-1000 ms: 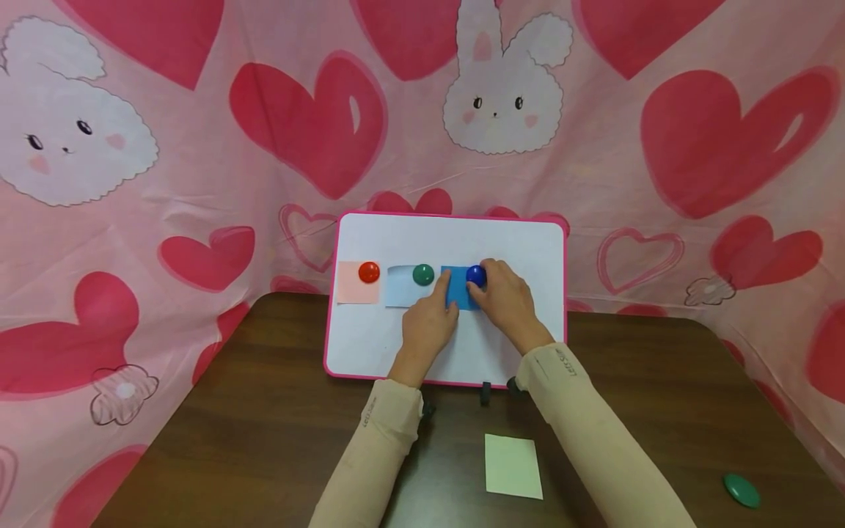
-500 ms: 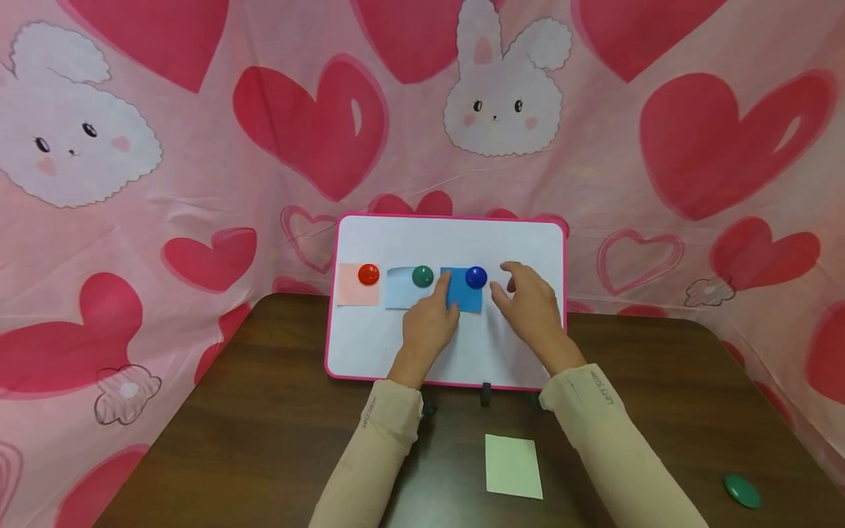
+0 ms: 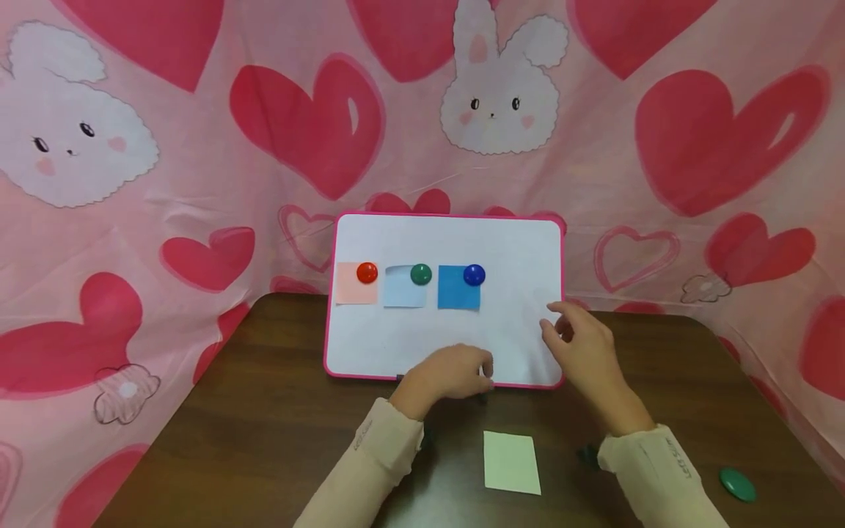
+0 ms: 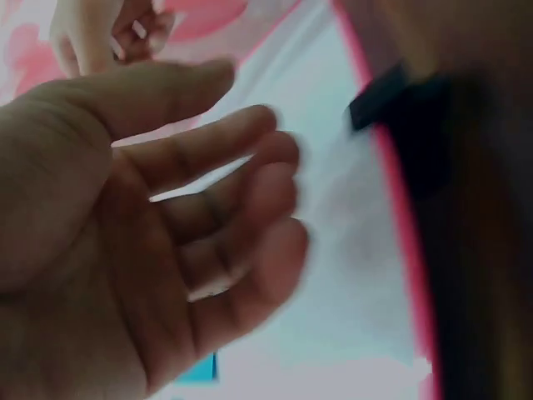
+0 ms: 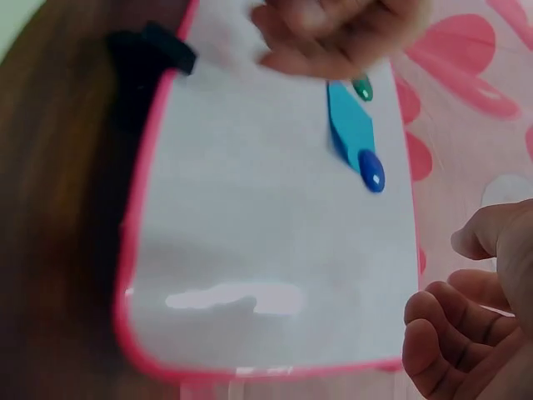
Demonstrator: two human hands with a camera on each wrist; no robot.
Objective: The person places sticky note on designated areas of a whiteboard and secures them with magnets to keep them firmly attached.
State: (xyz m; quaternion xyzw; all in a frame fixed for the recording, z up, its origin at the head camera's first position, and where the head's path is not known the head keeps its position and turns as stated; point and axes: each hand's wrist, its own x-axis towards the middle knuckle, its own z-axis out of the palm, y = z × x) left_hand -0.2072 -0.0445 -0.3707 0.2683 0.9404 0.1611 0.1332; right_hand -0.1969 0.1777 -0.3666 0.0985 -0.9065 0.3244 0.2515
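Pink edging frames the whiteboard [image 3: 403, 341], which is propped up on the dark wooden table [image 3: 251, 425], its long axis running left to right and its white face turned toward the person. Across it hang 3 notes in a row — the pink note [image 3: 350, 286], the pale blue note [image 3: 398, 295] and the blue note [image 3: 454, 295] — with the red magnet [image 3: 367, 273], the green magnet [image 3: 421, 274] and the blue magnet [image 3: 474, 275] at their upper right corners. Before the lower edge hovers the left hand [image 3: 455, 369]; its wrist view bares the palm that the head view hides, fingers loosely bent round nothing. By the right edge hangs the right hand [image 3: 584, 341], relaxed and holding nothing, thumb apart from the bent fingers. Only the head view shows the second green magnet [image 3: 737, 484] lying on the table, right of the pale green note [image 3: 511, 463]. Both wrist views reveal a black clip [image 5: 158, 54] on the lower edge — mostly hidden from the head camera.
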